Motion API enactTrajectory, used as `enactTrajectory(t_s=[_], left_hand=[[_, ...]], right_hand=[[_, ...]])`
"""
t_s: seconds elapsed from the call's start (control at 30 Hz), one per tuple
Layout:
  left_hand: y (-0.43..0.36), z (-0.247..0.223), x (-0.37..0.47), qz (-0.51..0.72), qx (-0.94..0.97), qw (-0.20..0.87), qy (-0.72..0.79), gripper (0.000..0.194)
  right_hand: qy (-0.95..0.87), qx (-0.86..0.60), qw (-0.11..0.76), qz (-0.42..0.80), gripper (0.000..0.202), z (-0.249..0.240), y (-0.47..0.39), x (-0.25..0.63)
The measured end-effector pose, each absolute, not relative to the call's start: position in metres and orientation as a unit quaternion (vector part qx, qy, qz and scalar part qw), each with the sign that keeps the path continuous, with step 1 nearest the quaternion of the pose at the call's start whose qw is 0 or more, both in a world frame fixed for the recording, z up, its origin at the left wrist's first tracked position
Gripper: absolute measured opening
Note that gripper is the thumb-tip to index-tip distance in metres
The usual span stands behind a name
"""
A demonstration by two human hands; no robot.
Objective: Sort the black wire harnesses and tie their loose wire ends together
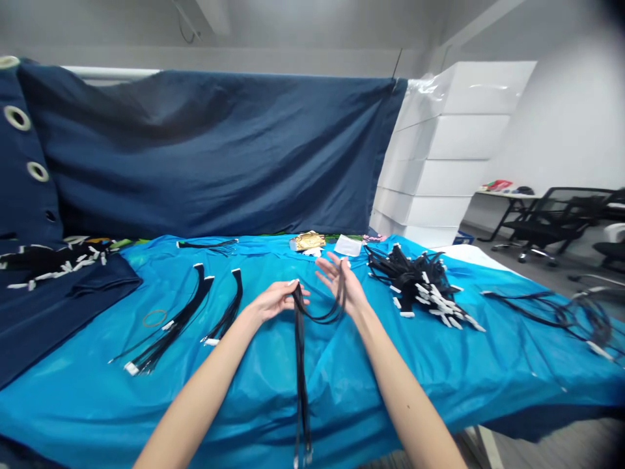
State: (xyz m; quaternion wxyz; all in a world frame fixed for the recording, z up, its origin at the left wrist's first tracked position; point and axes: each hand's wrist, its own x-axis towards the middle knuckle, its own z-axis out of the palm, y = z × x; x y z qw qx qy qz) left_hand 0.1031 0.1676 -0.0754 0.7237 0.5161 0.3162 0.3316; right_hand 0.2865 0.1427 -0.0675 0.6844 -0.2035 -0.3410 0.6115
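My left hand (280,299) pinches a bundle of black wires (300,365) close to its top end. The wires hang straight down, with small terminals at their lower ends. From this grip another length of black wire (322,319) curves across to my right hand (342,286). There it runs up beside the thumb, while the other fingers are spread. Right of my hands lies a heap of black wires with white connectors (422,283). On the left, black wire harnesses (180,319) and a shorter one (232,306) rest on the blue cloth (263,404).
A thin tan ring (155,318) lies at the left. Behind my hands sit a gold packet (308,241) and a white paper (348,245). More wires (556,312) spread at the right. White boxes (439,150) are stacked behind; an office chair (556,218) stands farther right.
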Motion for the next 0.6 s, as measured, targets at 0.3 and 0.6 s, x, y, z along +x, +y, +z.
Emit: enactTrajectory(t_s=[0.3,0.6], left_hand=[[0.165,-0.075,0.104,0.323,0.550,0.710,0.299,0.033],[0.161,-0.077,0.107,0.325,0.578,0.691,0.287,0.039]], right_hand=[[-0.512,-0.365,0.581,0.516,0.046,-0.096,0.146,0.253],[-0.498,-0.338,0.550,0.579,0.040,-0.102,0.145,0.247]])
